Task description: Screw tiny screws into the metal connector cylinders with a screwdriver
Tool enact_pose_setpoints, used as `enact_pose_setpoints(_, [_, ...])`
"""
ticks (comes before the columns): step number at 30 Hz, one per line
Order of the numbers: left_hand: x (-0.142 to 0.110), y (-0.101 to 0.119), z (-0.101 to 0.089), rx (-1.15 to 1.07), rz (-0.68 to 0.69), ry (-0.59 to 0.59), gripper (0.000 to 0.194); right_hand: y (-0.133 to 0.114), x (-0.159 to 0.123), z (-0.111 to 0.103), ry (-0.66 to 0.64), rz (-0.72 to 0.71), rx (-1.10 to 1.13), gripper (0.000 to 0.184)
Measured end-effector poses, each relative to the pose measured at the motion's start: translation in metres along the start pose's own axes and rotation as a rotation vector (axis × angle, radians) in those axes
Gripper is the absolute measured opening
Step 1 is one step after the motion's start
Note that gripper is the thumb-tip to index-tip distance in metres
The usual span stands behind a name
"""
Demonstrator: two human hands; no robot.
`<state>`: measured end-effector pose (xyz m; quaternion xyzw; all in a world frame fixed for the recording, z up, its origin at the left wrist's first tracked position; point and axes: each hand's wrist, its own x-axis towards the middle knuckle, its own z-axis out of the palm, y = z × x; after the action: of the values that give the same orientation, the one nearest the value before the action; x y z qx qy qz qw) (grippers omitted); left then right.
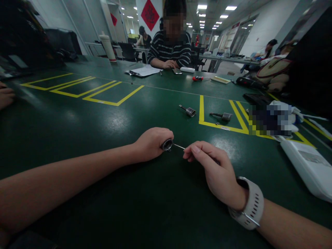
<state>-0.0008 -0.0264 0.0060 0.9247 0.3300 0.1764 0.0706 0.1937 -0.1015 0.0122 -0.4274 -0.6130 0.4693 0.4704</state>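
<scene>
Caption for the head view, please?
Left hand grips a metal cylinder; right hand holds a thin rod beside it, above a green table.

Dark green all over the counter point(145, 193), paler in glare patches left and right of centre. Bright yellow on the tape lines point(201, 109), upper left and right. Dark grey on the metal cup point(166, 144) at centre; silver on the thin rod point(178, 146) just beside. Dull grey on the two metal parts point(190, 112), right of centre. Off-white with dark holes on the watch strap point(255, 204), lower right. Dark and white stripes across the sweater point(184, 52), top centre. Red on the diamond sign point(149, 15), top centre. Red and black on the screwdriver point(197, 79), upper right. White on the case point(306, 169), right edge.
</scene>
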Motion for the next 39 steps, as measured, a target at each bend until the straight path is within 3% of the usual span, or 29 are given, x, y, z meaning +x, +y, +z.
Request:
enact_pose_setpoints(2, [0.0,0.002,-0.001,0.058,-0.003,-0.019,0.018,-0.004,-0.002,0.001,-0.017,-0.049,-0.136,0.022])
enact_pose_setpoints(5, [-0.001,0.005,-0.002,0.105,0.01,-0.04,0.019,-0.004,-0.001,0.001,-0.055,-0.051,-0.149,0.022])
enact_pose_setpoints(12, [-0.002,-0.002,0.0,-0.129,0.047,0.094,0.011,0.005,0.005,-0.002,-0.057,0.133,0.29,0.021])
enact_pose_setpoints(18, [0.0,-0.004,0.002,-0.221,0.076,0.078,0.008,0.006,0.008,-0.002,-0.058,0.231,0.491,0.021])
enact_pose_setpoints(21, [0.0,-0.003,0.002,-0.147,0.028,0.085,0.009,0.007,0.005,-0.001,-0.02,0.132,0.371,0.021])
enact_pose_setpoints(24, [0.0,-0.001,0.001,-0.032,-0.016,0.052,0.012,0.004,0.001,0.0,-0.018,0.004,0.097,0.021])
enact_pose_setpoints(27, [-0.001,0.002,0.0,0.075,-0.003,0.015,0.017,0.002,-0.002,0.0,-0.042,-0.018,-0.029,0.021])
enact_pose_setpoints(30, [-0.002,0.003,-0.002,0.09,0.03,0.025,0.017,0.004,0.001,-0.001,-0.063,0.042,0.129,0.022])
enact_pose_setpoints(35, [-0.002,0.0,-0.001,-0.087,0.045,0.106,0.013,0.006,0.008,-0.002,-0.033,0.192,0.434,0.021])
enact_pose_setpoints(39, [0.0,-0.004,0.0,-0.196,0.027,0.098,0.009,0.006,0.008,-0.001,-0.018,0.225,0.516,0.021])
